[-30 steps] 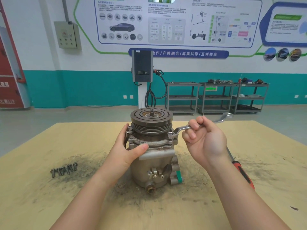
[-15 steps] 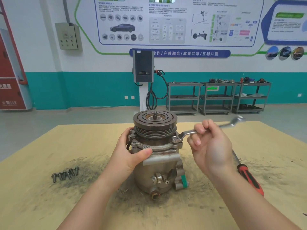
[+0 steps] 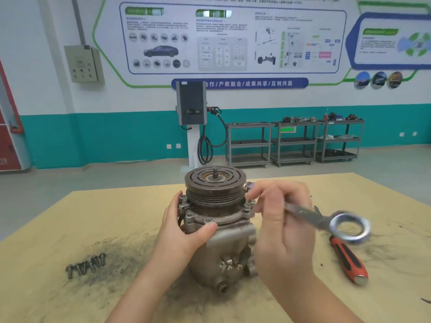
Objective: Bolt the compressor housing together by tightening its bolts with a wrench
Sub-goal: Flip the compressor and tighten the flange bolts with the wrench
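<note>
Left hand (image 3: 184,231) clasps the compressor housing (image 3: 219,241), bracing it against turning force. Right hand (image 3: 279,227) grips the wrench (image 3: 326,220), working end hidden near a flange bolt

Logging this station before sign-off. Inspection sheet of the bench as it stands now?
Surface: tan bench top, smeared with dark grime around the work.
Job's things: compressor upright mid-bench, pulley on top; wrench held up, its ring end blurred and free of any bolt; five loose bolts lie left.
Clutter: red-and-black handled tool lies right of the compressor.
Hands: left hand grips the housing, thumb across the front; right hand holds the wrench shank, fingertips near the flange.
Cables: none on the bench; a black cable hangs from the charging unit behind.
Surroundings: three grey shelf carts, wall posters, a wall box.
</note>
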The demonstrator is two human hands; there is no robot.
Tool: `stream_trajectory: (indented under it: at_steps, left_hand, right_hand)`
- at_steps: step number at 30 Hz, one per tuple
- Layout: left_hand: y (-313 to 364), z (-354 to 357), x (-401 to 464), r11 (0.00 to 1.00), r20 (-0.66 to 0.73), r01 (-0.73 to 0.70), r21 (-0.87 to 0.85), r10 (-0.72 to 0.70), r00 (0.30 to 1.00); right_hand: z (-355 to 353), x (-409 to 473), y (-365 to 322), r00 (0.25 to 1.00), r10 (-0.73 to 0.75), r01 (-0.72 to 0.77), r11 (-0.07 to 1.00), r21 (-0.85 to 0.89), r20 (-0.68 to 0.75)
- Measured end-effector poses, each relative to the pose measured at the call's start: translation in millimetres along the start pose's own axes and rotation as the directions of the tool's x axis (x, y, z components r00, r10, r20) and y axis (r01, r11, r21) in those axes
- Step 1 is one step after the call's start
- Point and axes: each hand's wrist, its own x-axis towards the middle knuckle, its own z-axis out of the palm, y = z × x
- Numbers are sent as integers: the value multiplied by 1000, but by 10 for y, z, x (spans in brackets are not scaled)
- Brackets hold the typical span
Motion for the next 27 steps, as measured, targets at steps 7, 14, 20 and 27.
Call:
stream_trajectory:
  at_steps: [7,14,20,27]
  left_hand:
    - [54,2,-61,1000,39,24,-16,-24,999]
    - [73,-14,-67,1000,81,29,-11,-28,996]
    - [76,-18,-18,1000,46,24,-8,-23,999]
    - [65,4,-31,1000,25,26,-11,-26,999]
  right_hand:
    - [-311,327,372,575,818,-627,442,641,-2]
    - [-322,441,635,427,850,-778,170,605,310]
    - [-341,71,493,672,734,-594,453,665,101]
    - [-181,-278,131,963,7,40,985,-165,271]
